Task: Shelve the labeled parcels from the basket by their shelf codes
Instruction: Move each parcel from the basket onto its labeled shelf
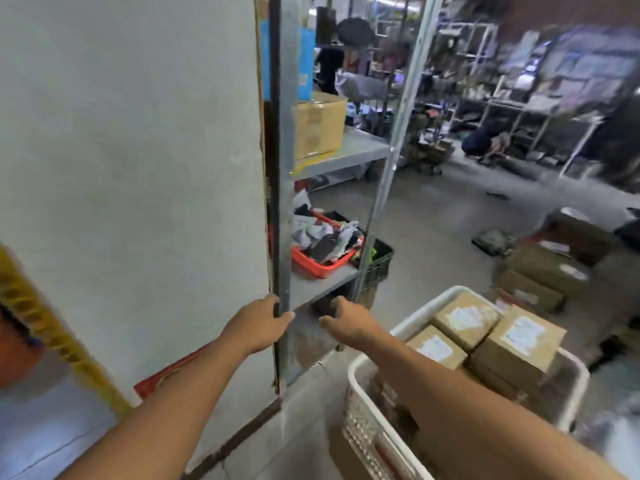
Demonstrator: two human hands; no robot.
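A white plastic basket [360,403] at lower right holds several brown cardboard parcels [516,344] with white labels. A grey metal shelf unit [322,289] stands ahead beside a white wall. My left hand [263,323] reaches to the shelf's dark upright post, its fingers at the post's edge below the lower shelf board. My right hand [346,317] stretches toward the dark gap under that board, fingers loosely bent, with nothing seen in it. Whatever lies in that gap is too dark to make out.
A red tray [311,265] of crumpled bags sits on the lower shelf, a cardboard box [318,126] on the shelf above. A black crate [377,261] stands behind. More boxes [540,275] lie on the floor at right, with blurred racks beyond.
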